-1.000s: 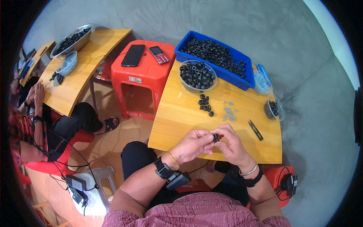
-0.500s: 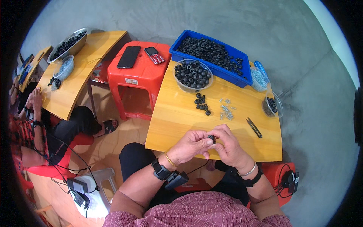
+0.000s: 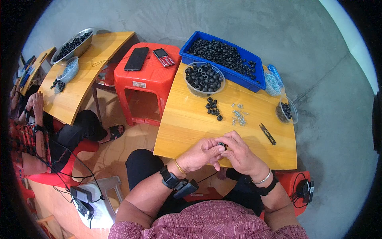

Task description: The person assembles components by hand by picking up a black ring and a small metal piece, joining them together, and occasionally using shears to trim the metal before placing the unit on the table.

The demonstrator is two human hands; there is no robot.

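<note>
A small round black hollow part (image 3: 223,145) is pinched between my two hands, just over the near edge of the yellow table. My left hand (image 3: 201,154) grips it with thumb and fingers from one side. On the other side the fingers of my right hand (image 3: 241,154) close around it, hiding much of it. Just beyond my hands lie several loose black parts (image 3: 213,106) and a scatter of tiny silvery pieces (image 3: 239,118). To their right rests a pair of thread snips (image 3: 267,134), blades pointing away.
Along the table's far side are a blue tray (image 3: 242,83) and a round clear tub (image 3: 202,94), both filled with black parts. Two smaller tubs stand right. A red stool (image 3: 149,79) holds two phones. At left, another person (image 3: 38,139) sits by a second table (image 3: 85,75).
My hands stay nearly in place around the black part, with only a slight shift of the fingers. The whole view has moved very slightly.
</note>
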